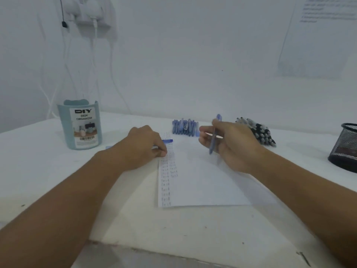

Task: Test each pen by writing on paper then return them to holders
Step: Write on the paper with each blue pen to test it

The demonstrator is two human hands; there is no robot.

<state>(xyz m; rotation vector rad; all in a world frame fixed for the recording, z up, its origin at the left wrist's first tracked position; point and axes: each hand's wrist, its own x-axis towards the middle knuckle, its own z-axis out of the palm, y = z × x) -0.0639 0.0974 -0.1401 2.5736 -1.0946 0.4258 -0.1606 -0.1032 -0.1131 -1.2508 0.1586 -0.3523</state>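
My right hand [231,146] pinches blue pen [214,139] mid-barrel; light, stiff, slick. Left hand [144,146] curled on a pen [167,141], paper [202,180] at 9 o'clock edge.

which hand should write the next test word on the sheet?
Right. The right hand already holds a blue pen above the paper; the left hand rests on the sheet's edge, steadying it.

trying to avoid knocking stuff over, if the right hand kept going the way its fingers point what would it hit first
The right hand, holding a blue pen, points left and slightly away. Probably it would first meet the row of blue pens behind the paper, though depth is unclear and it might pass just in front of them.
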